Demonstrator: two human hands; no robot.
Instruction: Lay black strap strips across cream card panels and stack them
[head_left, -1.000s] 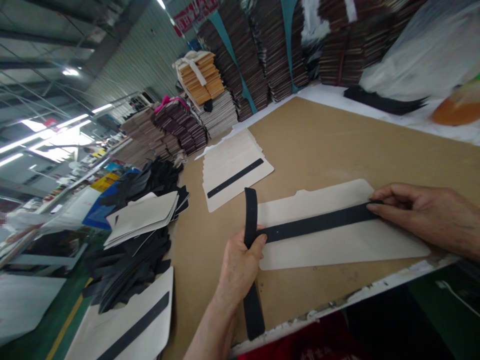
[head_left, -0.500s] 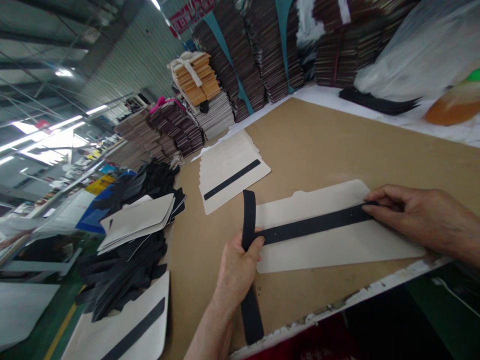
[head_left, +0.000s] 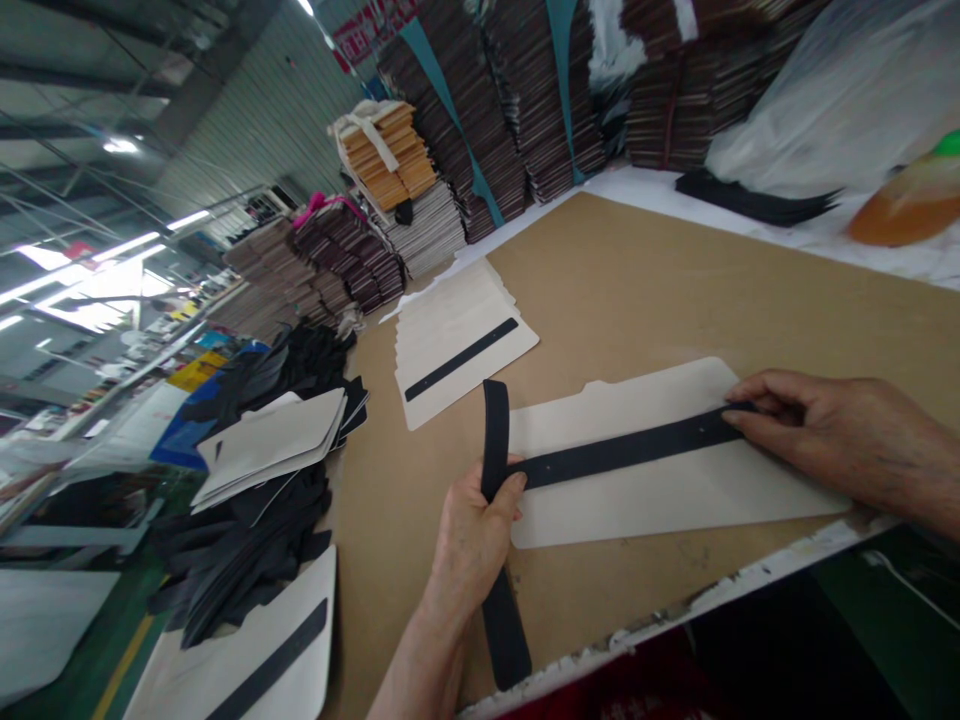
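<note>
On the bench [head_left: 637,270]: cream panel [head_left: 660,500], black strip [head_left: 622,452] unmoved, right hand [head_left: 832,440] pressing its end, left hand [head_left: 469,545] gripping a second strip [head_left: 496,430].

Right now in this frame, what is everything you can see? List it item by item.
Brown cardboard-covered worktable: one, tan, centre.
Cream flat panel: one, near edge, under both hands.
Black strip lying along that panel: one, held down at each end.
Second black strip: one, crosswise, gripped in left hand.
Pile of cream panels with black strip: one, mid-table.
Heap of loose black strips: one, left.
Cream panels on that heap: a few.
Cream panel with black strip: one, bottom left.
Stacks of dark sheets: many, back.
Left hand: fingers closed around second strip.
Right hand: fingers pressing first strip's end.
</note>
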